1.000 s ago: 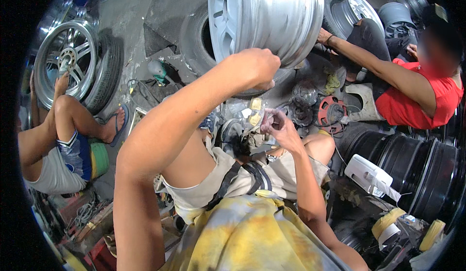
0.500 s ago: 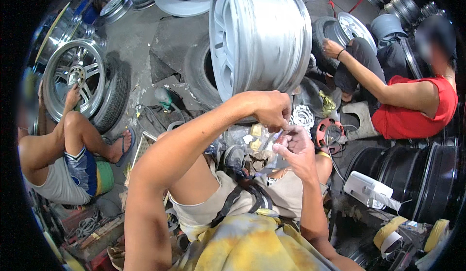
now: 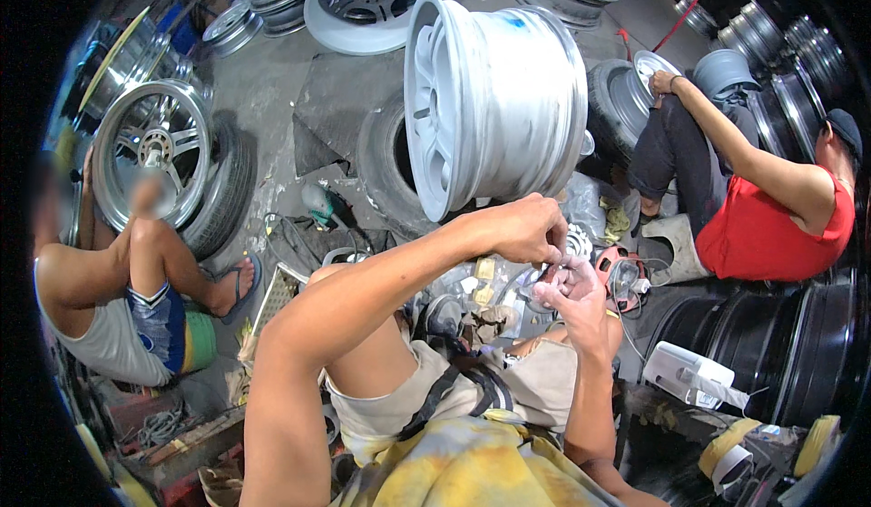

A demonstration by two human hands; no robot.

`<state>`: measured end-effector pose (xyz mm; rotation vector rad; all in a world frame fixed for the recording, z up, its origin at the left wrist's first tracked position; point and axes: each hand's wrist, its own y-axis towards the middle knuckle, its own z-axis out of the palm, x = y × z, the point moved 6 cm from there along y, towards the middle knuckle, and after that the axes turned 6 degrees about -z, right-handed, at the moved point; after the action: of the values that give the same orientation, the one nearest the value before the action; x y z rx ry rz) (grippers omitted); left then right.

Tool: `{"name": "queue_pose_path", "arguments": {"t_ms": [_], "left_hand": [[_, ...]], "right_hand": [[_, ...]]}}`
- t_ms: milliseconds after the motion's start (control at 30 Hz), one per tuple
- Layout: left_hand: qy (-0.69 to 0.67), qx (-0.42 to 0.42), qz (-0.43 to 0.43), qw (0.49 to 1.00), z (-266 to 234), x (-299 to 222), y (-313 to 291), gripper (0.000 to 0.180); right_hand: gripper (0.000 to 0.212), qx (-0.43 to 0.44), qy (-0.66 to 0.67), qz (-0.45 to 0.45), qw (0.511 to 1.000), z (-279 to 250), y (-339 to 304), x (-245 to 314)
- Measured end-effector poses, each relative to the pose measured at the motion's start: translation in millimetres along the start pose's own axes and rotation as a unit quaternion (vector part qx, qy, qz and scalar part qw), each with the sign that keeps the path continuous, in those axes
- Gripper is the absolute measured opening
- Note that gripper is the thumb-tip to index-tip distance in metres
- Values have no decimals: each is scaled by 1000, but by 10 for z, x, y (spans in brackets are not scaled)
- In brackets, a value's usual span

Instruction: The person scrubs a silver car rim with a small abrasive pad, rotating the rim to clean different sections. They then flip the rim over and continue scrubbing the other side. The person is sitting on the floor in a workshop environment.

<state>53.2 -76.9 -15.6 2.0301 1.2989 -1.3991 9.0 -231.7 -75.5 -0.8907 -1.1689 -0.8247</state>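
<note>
My left hand [image 3: 533, 229] reaches across in front of me, its fingers bent down in a pinch. Right beside it, my right hand [image 3: 581, 296] is turned up with fingers curled, and its fingertips look whitish with dust. Between the two sits something small and dark reddish, too small to name. Just beyond my hands stands a large wheel rim [image 3: 517, 112] on its edge, silvery with a whitish, streaked barrel. A tire [image 3: 381, 157] lies behind its left side. Neither hand touches the rim.
A person in a grey top holds a spoked rim [image 3: 113, 194] by a tire [image 3: 231, 185] at left. At right, a person in red reaches to another rim [image 3: 646, 64]. Below my hands lie a red reel [image 3: 619, 271] and a crumpled cloth [image 3: 494, 321]; a white device [image 3: 685, 371] sits right.
The whole view has shifted, so the rim and my hands appear lower. My hands stay together at the small thing. The person in red has moved a hand up along the rim at right.
</note>
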Motion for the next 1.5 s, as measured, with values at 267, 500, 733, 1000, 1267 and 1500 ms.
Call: {"name": "queue_pose_path", "arguments": {"t_ms": [267,500,733,1000,1267,1500], "left_hand": [[65,-12,-4,998,-89,-6,-80,20],[17,-24,59,998,-97,-79,-37,19],[67,-63,50,995,-242,-129,-97,17],[117,-237,33,964,-1055,-349,-113,22],[211,-654,-253,681,-2846,533,-100,39],[84,-623,-291,721,-2763,837,34,40]], "right_hand": [[15,5,12,-34,999,27,-9,-15],[19,-11,-12,-36,999,-49,47,69],[36,-8,-19,-13,1000,14,102,99],[30,-62,-274,-236,930,143,680,706],[28,-164,-423,-448,770,386,1724,950],[33,-196,-516,-462,694,385,1733,798]]}}
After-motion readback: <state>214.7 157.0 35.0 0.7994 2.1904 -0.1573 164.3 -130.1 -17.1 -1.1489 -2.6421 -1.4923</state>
